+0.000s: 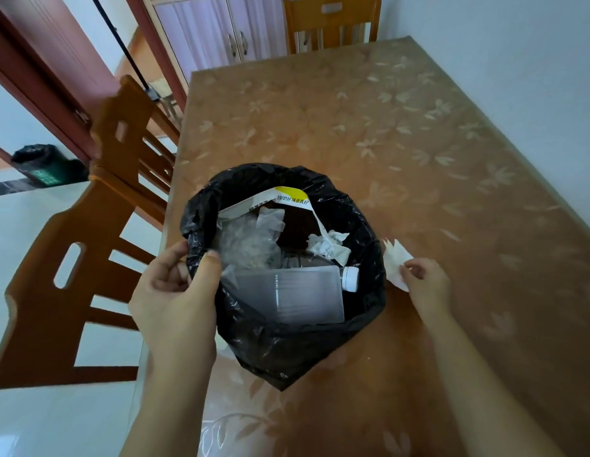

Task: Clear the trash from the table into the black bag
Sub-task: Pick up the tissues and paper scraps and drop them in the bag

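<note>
The black bag [363,225] stands open on the table [402,133], near its left edge. Inside lie a clear plastic bottle [287,296] with a white cap, a crumpled white tissue [323,244], a clear plastic wrapper [244,242] and a white and yellow carton strip [287,196]. My left hand [175,291] pinches the bag's left rim and holds it open. My right hand [425,285] is just right of the bag, its fingertips closed on a white tissue [394,262] at the table surface.
Two wooden chairs stand at the table's left side, one close [66,285] and one further back [132,127]. A third chair [330,21] is at the far end. A white wall runs along the right. A small bin with a black liner [40,163] sits on the floor.
</note>
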